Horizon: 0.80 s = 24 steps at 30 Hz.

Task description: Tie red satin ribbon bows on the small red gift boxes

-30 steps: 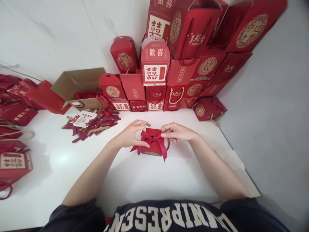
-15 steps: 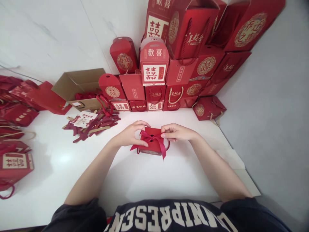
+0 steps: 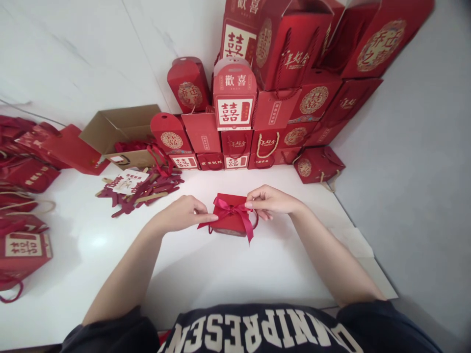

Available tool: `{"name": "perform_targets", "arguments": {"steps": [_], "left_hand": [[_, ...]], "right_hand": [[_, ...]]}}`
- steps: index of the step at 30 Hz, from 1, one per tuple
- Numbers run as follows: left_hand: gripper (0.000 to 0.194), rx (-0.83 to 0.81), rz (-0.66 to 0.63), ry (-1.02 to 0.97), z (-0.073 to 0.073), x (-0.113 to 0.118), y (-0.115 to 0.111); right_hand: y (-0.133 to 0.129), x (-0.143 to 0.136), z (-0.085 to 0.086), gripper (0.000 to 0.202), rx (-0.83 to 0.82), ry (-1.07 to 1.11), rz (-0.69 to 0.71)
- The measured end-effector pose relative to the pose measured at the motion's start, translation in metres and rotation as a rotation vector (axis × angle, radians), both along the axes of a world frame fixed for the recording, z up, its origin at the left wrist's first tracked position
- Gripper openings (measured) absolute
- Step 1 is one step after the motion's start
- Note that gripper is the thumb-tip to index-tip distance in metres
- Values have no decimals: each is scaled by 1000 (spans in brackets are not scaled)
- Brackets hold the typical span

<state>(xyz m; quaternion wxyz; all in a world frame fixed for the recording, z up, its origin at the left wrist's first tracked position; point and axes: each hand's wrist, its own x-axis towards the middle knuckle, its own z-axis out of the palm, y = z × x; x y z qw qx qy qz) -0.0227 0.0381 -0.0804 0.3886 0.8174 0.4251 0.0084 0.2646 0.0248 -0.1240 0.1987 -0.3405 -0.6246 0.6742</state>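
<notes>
A small red gift box [image 3: 230, 227] sits on the white table in front of me, with a thin cord handle at its side. Across its top lies a bow of shiny crimson ribbon [image 3: 231, 210], its two tails hanging over the front. My right hand [image 3: 271, 202] pinches the bow's right loop between thumb and forefinger, the other fingers curled. On the other side, my left hand [image 3: 187, 214] has its thumb and forefinger closed on the ribbon near the left tail.
Red gift boxes [image 3: 235, 108] are stacked against the wall. An open cardboard carton [image 3: 125, 122] holds red ribbon. Dark red pieces with a printed card [image 3: 130, 181] lie in a heap before it. More red boxes [image 3: 25, 245] stand at the left. A grey wall [image 3: 415, 162] bounds the right.
My left hand has drawn back leftward from the top of the box to the ribbon's left side. My right hand stays at the right loop, its lower fingers shifted slightly.
</notes>
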Motion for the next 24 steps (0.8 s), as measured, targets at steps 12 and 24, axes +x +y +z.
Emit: {"name": "perform_targets", "arguments": {"steps": [12, 24], "left_hand": [[29, -456, -99, -52, -7, 3, 13], [32, -318, -187, 3, -1, -6, 13]], "right_hand": [[-1, -2, -2, 33, 27, -43, 3], [-4, -5, 7, 36, 62, -16, -108]]}}
